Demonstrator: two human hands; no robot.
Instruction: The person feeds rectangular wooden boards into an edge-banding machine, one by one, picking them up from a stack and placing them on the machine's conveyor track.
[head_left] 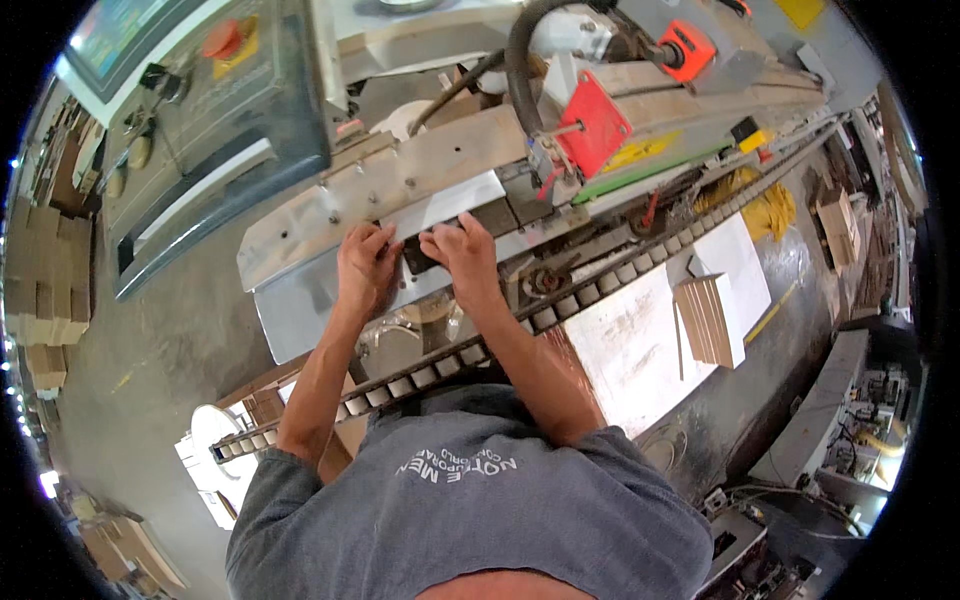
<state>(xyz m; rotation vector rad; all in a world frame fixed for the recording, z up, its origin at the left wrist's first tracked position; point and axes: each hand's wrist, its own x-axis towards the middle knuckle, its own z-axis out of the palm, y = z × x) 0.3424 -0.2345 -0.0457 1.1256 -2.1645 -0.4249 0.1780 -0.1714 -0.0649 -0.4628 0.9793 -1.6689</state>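
My left hand (366, 262) rests at the front of the machine table, its fingers curled together at the left end of a pale, flat strip (455, 203). What is between those fingers is hidden. Just to its right, my right hand (466, 252) is bent over a dark plate (492, 216) in front of the strip, with fingers and thumb closed; anything in them is too small to make out. A metal guard (340, 215) with several bolts runs behind both hands. Below them lies a smooth grey metal plate (290, 310).
A roller chain rail (585, 296) crosses between my body and the table. Red square plate (597, 122) and a thick black hose (520, 70) stand behind right. At the left is a control panel with a red button (223, 39). Stacked boards (708, 318) lie on a white sheet.
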